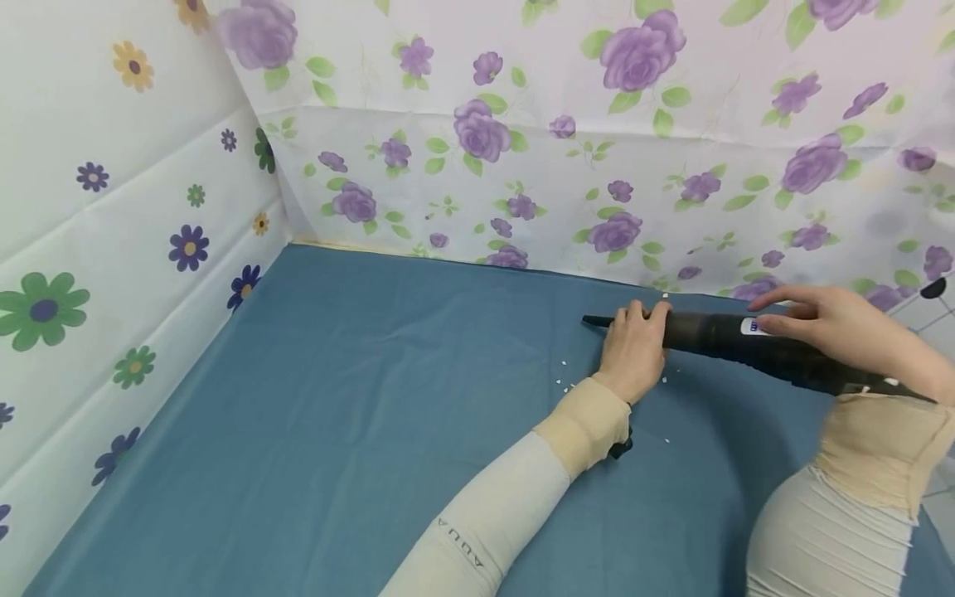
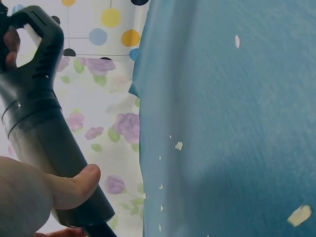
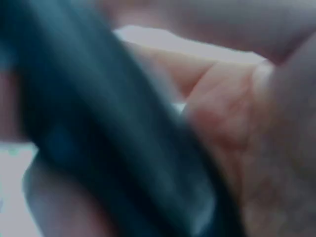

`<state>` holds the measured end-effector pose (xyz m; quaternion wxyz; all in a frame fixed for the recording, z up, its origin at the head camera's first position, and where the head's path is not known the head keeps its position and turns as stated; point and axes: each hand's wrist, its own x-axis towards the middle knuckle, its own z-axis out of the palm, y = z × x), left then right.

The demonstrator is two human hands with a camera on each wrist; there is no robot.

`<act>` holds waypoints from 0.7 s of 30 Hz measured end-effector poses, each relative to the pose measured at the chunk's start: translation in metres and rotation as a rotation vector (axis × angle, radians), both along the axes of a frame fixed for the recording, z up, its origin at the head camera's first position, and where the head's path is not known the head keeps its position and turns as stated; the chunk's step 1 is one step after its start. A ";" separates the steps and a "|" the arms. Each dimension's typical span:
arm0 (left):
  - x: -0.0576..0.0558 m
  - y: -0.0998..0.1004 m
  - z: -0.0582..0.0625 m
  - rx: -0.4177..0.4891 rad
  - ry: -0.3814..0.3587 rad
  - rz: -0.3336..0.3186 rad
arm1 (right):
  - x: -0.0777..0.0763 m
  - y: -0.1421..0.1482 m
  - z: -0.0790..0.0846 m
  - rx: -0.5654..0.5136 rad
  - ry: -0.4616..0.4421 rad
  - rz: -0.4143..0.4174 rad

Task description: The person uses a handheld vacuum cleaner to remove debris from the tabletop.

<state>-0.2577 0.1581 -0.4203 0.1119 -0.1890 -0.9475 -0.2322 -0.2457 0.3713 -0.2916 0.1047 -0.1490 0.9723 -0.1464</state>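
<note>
A black handheld vacuum cleaner [image 1: 701, 333] lies slantwise just over the blue cloth [image 1: 418, 398], its narrow nozzle [image 1: 595, 321] pointing left. My left hand [image 1: 634, 348] grips its front end behind the nozzle; in the left wrist view the thumb [image 2: 76, 187] lies across the dark barrel [image 2: 47, 143]. At the rear, my right hand [image 1: 858, 332] holds the looped handle [image 2: 52, 42], with fingers showing through the loop. The right wrist view is blurred, with the dark handle [image 3: 113, 123] close to the palm. Small white scraps [image 2: 178, 145] are scattered on the cloth near the vacuum.
A white sheet with purple flowers [image 1: 481, 131] stands upright along the back edge of the cloth. Another flowered sheet [image 1: 134, 249] rises along the left side. A dotted, lined surface [image 1: 936, 327] shows at the far right.
</note>
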 end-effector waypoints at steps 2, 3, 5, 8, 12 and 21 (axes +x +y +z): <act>0.003 -0.001 -0.001 0.022 -0.001 0.009 | -0.004 0.003 0.000 0.000 0.006 0.028; 0.004 -0.001 -0.002 0.034 -0.004 0.015 | -0.006 0.005 0.000 -0.002 0.007 0.046; 0.007 -0.002 -0.003 0.046 -0.011 0.025 | -0.010 0.009 0.000 -0.007 -0.002 0.082; 0.012 -0.003 -0.006 0.043 -0.011 0.032 | -0.017 0.015 0.000 -0.011 -0.017 0.135; 0.017 -0.003 -0.008 0.030 -0.002 0.036 | -0.024 0.019 0.000 0.003 -0.056 0.160; 0.027 -0.008 -0.005 0.014 0.026 0.066 | -0.031 0.019 0.003 0.000 -0.120 0.188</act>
